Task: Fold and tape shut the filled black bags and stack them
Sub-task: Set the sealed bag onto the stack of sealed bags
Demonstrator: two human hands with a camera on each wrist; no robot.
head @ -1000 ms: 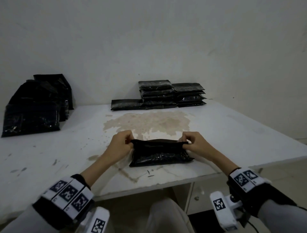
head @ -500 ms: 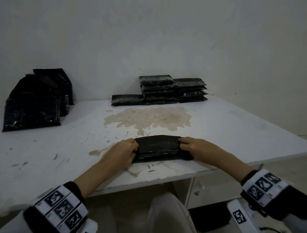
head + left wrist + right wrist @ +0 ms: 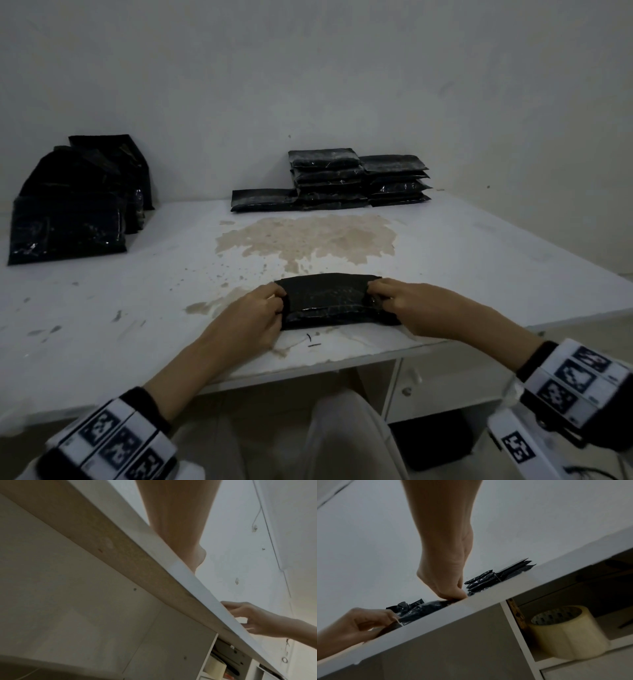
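Two hands hold one filled black bag point(image 3: 329, 301) near the front edge of the white table point(image 3: 479, 260). Its top flap is folded over toward the person, and the bag lies flat on the tabletop. On the bag's left end the left hand point(image 3: 255, 317) has its fingers curled, pinching the folded plastic. On the right end the right hand point(image 3: 411, 305) does the same, thumb and fingers closed on the edge. From the right wrist camera the right hand point(image 3: 447, 582) comes down onto the bag point(image 3: 419, 609) with its fingertips pressed together on the plastic, and the left hand point(image 3: 356, 622) shows at the other end. From the left wrist camera the table edge point(image 3: 188, 577) hides the left fingers, so only the right hand point(image 3: 254, 619) is seen beyond it.

Under the tabletop, on a shelf at the right, lies a roll of clear tape point(image 3: 565, 630). Just in front of the bag are small dark marks point(image 3: 311, 341) on the table, and behind it spreads a wide brown stain point(image 3: 308, 240).

Farther back, against the wall, sealed bags stand in a stack point(image 3: 356, 178), with one flat bag point(image 3: 263, 199) touching its left side. At the far left corner a heap of unsealed bags point(image 3: 72, 205) leans toward the wall.
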